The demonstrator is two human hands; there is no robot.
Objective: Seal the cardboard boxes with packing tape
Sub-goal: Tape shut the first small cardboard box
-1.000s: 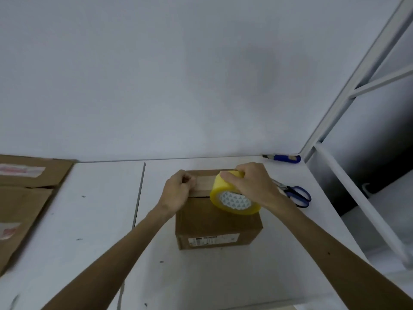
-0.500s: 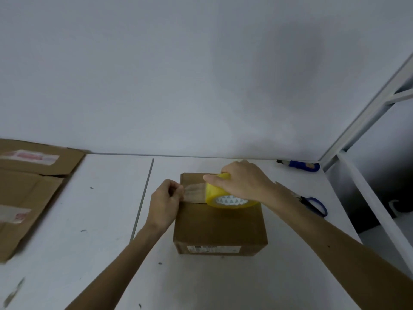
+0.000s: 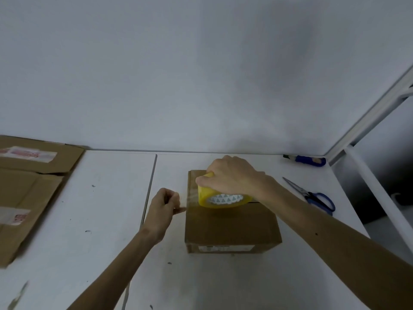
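Note:
A small closed cardboard box stands on the white table, its label facing me. My right hand grips a yellow roll of clear packing tape from above and holds it on the box top. A short clear strip runs from the roll to the box's left edge. My left hand is beside that edge with its fingers curled. Its thumb tip holds the strip's end against the edge.
Flattened cardboard boxes with old tape lie at the left. Blue-handled scissors lie right of the box, and a blue utility knife lies by the wall. A white metal frame borders the table's right side.
My left hand has drawn the tape end from the box top down to the left edge. My right hand has lowered the roll flat onto the box top. The camera has moved closer.

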